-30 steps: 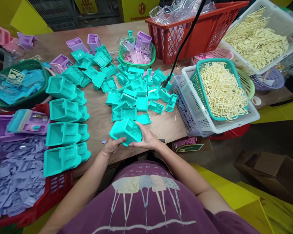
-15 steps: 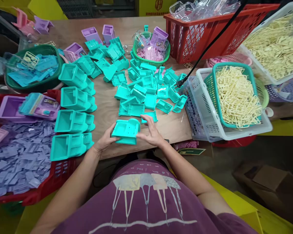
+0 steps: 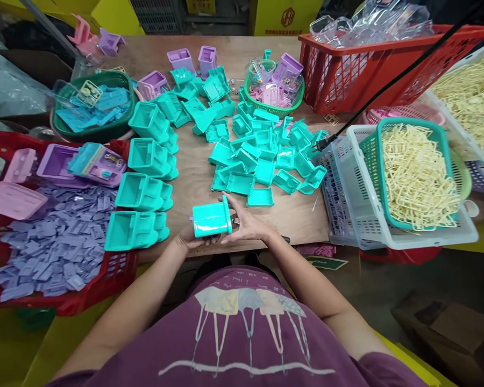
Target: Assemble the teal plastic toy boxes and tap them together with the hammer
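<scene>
Both hands, left (image 3: 193, 240) and right (image 3: 246, 226), clasped a teal moulded plastic housing (image 3: 212, 220). Left of it lay four finished rows (image 3: 145, 177); beyond it, loose teal parts (image 3: 262, 156) remained.

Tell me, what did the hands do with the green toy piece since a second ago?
Both hands turned the teal plastic piece over: its open side faced up, now a smooth side shows. The left hand holds it from below, the right hand at its end. The stacked teal shells stayed put on the table.
</scene>
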Motion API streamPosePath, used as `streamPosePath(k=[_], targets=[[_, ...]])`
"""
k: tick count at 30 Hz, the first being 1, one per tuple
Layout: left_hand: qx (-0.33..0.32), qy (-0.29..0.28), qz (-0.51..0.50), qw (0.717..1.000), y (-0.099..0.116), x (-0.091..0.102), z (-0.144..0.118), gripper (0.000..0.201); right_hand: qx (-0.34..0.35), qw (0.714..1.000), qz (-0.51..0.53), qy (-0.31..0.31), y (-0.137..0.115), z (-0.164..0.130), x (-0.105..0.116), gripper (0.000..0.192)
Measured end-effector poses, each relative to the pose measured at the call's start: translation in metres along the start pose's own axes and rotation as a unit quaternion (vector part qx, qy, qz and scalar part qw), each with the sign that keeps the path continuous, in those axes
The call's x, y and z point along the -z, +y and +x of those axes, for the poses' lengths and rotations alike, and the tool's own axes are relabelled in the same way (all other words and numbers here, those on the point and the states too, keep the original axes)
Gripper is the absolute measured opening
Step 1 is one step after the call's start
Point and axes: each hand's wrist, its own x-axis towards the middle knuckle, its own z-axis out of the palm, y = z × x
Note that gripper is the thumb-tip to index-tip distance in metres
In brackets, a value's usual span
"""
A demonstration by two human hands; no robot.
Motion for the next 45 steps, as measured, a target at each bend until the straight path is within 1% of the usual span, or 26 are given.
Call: streamPosePath(k=[2, 3, 5, 6, 8, 10, 11, 13, 15, 17, 19, 20, 22, 24, 26, 30, 32, 35, 37, 42, 45], targets=[[0.048, -0.035, -0.072, 0.996, 0.001, 0.008, 0.002, 0.08, 0.022, 0.997, -0.066, 0.019, 0.002, 0.003, 0.0, 0.125], [0.064, -0.045, -0.099, 0.992, 0.001, 0.013, 0.003, 0.073, 0.036, 0.992, -0.114, 0.035, 0.004, 0.004, -0.002, 0.124], [0.064, -0.026, -0.118, 0.991, 0.0, 0.027, 0.006, 0.062, 0.051, 0.97, -0.228, 0.063, 0.013, 0.007, -0.007, 0.121], [0.071, -0.018, -0.134, 0.988, -0.002, 0.034, 0.006, 0.061, 0.051, 0.957, -0.279, 0.065, 0.019, 0.008, -0.011, 0.118], [0.102, -0.016, -0.163, 0.981, -0.004, 0.043, 0.006, 0.064, 0.043, 0.93, -0.361, 0.048, 0.033, 0.012, -0.02, 0.104], [0.138, -0.011, -0.173, 0.975, -0.007, 0.047, 0.005, 0.064, 0.04, 0.911, -0.41, 0.025, 0.048, 0.014, -0.03, 0.09], [0.148, 0.002, -0.17, 0.974, -0.008, 0.046, 0.005, 0.063, 0.042, 0.904, -0.425, 0.017, 0.054, 0.014, -0.033, 0.087], [0.148, 0.042, -0.156, 0.976, -0.011, 0.045, 0.007, 0.06, 0.037, 0.895, -0.444, 0.011, 0.066, 0.008, -0.035, 0.086], [0.141, 0.075, -0.147, 0.976, -0.014, 0.045, 0.01, 0.057, -0.009, 0.886, -0.462, 0.024, 0.076, -0.009, -0.031, 0.086], [0.142, 0.104, -0.13, 0.976, -0.018, 0.046, 0.016, 0.051, -0.092, 0.868, -0.485, 0.05, 0.087, -0.033, -0.023, 0.078], [0.145, 0.143, -0.107, 0.973, -0.023, 0.048, 0.022, 0.044, -0.177, 0.844, -0.501, 0.069, 0.097, -0.059, -0.014, 0.059], [0.145, 0.162, -0.096, 0.971, -0.025, 0.048, 0.025, 0.04, -0.205, 0.835, -0.505, 0.071, 0.101, -0.071, -0.01, 0.048], [0.141, 0.191, -0.078, 0.968, -0.028, 0.048, 0.029, 0.033, -0.234, 0.828, -0.505, 0.065, 0.106, -0.088, -0.004, 0.029], [0.137, 0.21, -0.064, 0.966, -0.03, 0.046, 0.032, 0.031, -0.24, 0.831, -0.498, 0.061, 0.103, -0.095, 0.0, 0.022], [0.132, 0.222, -0.054, 0.964, -0.03, 0.043, 0.032, 0.032, -0.239, 0.838, -0.486, 0.063, 0.093, -0.095, -0.001, 0.023], [0.12, 0.234, -0.045, 0.964, -0.028, 0.04, 0.033, 0.034, -0.211, 0.865, -0.451, 0.065, 0.064, -0.08, -0.013, 0.03], [0.113, 0.239, -0.044, 0.964, -0.028, 0.038, 0.033, 0.036, -0.221, 0.87, -0.436, 0.06, 0.053, -0.07, -0.021, 0.031], [0.105, 0.249, -0.045, 0.962, -0.028, 0.035, 0.033, 0.039, -0.246, 0.863, -0.438, 0.054, 0.044, -0.06, -0.029, 0.03], [0.101, 0.255, -0.048, 0.96, -0.029, 0.033, 0.034, 0.039, -0.242, 0.86, -0.446, 0.057, 0.041, -0.059, -0.031, 0.032], [0.095, 0.263, -0.057, 0.959, -0.028, 0.031, 0.034, 0.037, -0.24, 0.851, -0.466, 0.035, 0.04, -0.059, -0.028, 0.03], [0.089, 0.26, -0.063, 0.959, -0.028, 0.03, 0.033, 0.037, -0.241, 0.847, -0.472, 0.034, 0.038, -0.057, -0.025, 0.03]])
